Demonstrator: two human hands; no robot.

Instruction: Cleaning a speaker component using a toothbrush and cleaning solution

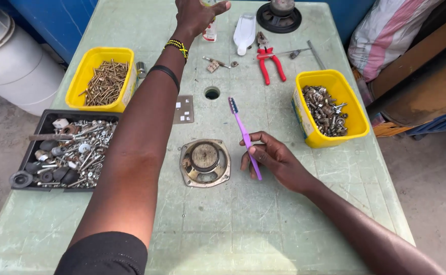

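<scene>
My right hand (272,159) rests on the green table (263,224) and holds a purple toothbrush (243,133), its bristle end pointing away from me. Just left of it lies a rusty square speaker (205,162), face up. My left hand (197,15) is stretched to the far side of the table, closed around a small bottle (210,31) with a white and red label; the top of the bottle is cut off by the frame edge. Beaded and black bands sit on that wrist.
A yellow tub of brass screws (104,79) and a black tray of mixed hardware (65,150) stand at the left. Another yellow tub of metal parts (329,108) stands at the right. Red pliers (269,61), a white bottle (244,33) and a round black speaker (280,16) lie at the back.
</scene>
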